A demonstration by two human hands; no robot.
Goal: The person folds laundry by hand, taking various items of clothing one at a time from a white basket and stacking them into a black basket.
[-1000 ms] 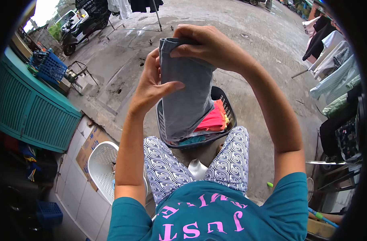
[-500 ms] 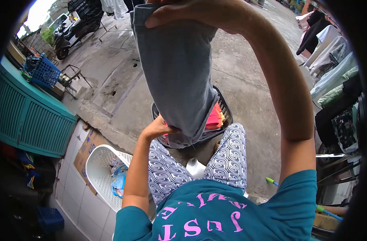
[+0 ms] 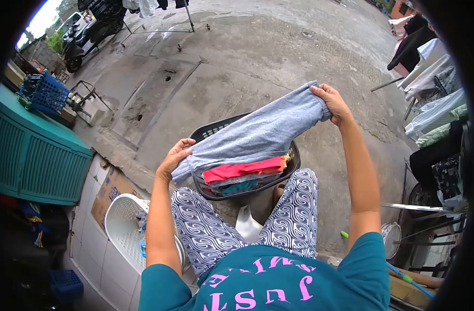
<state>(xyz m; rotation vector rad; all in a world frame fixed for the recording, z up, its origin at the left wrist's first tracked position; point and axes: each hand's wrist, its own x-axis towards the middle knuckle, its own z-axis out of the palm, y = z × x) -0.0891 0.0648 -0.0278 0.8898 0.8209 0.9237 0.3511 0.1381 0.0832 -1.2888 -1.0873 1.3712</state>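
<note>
A pair of grey sweatpants (image 3: 252, 127), folded lengthwise, is stretched slantwise between my two hands. My left hand (image 3: 173, 158) grips the lower end at the left, thumb on top. At the upper right, my right hand (image 3: 332, 103) is closed on the other end, which looks like a gathered cuff. Under the sweatpants stands a dark plastic laundry basket (image 3: 211, 124) in front of my knees. Folded clothes lie stacked in it, with a red garment (image 3: 242, 170) on top; the sweatpants hide the back of the stack.
A white laundry basket (image 3: 117, 217) holding some cloth stands by my left leg. Teal louvred shutters (image 3: 45, 155) and a blue basket (image 3: 47, 93) are at the left. Clothes hang on a rack (image 3: 434, 119) at the right. A motor scooter (image 3: 81, 46) is parked far left on the concrete.
The sweatpants went from hanging upright before me to stretched slantwise over the basket. My right hand came down and right; my left hand moved up and left.
</note>
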